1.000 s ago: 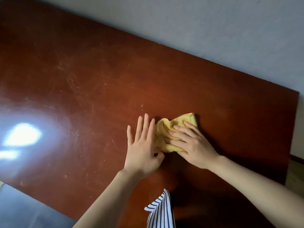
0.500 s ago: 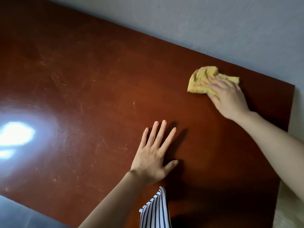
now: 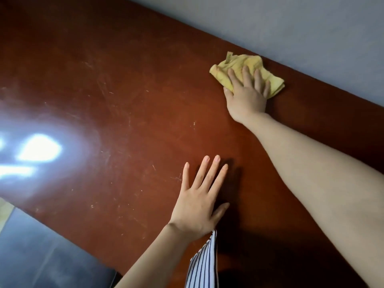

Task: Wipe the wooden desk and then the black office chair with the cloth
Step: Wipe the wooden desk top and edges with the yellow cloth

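Yellow cloth (image 3: 242,64) has been pushed nearer the far edge of the surface (image 3: 124,100) under the flattened, straight-fingered right hand (image 3: 247,96); the left hand (image 3: 197,202) is kept spread flat. The cloth's middle is hidden by fingers.

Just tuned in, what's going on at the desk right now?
A person is wiping the wooden desk. The right hand presses a crumpled yellow cloth with straight fingers at the desk's far edge, close to the grey wall. The left hand lies flat on the desk nearer the person, fingers spread, holding nothing. A striped garment hangs by the left wrist. The job is on its desk part.
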A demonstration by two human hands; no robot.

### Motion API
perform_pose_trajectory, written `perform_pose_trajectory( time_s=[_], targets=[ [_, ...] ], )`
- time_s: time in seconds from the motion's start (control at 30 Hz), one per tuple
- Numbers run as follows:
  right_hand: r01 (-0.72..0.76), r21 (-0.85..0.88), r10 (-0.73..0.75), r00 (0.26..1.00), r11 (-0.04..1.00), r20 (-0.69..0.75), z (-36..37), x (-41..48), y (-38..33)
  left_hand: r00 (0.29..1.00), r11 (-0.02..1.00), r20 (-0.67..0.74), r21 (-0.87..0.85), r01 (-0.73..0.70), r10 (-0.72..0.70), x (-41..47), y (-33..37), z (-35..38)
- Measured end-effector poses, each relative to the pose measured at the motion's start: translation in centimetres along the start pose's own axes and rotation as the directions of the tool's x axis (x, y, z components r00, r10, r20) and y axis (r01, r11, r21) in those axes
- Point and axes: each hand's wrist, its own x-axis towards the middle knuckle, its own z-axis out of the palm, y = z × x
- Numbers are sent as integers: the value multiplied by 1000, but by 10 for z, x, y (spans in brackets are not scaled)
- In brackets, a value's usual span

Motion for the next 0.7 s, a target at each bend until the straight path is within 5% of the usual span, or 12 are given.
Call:
perform_pose_trajectory(
  time_s=[0.27, 0.7],
  targets=[
    [401, -61, -402, 915, 914, -12, 27, -75, -42, 986, 985, 5, 23, 169, -169, -55, -26, -7],
    [582, 9, -582, 813, 813, 6, 47, -217, -35, 943, 937, 82, 166, 307, -323, -126, -52, -2]
  ],
)
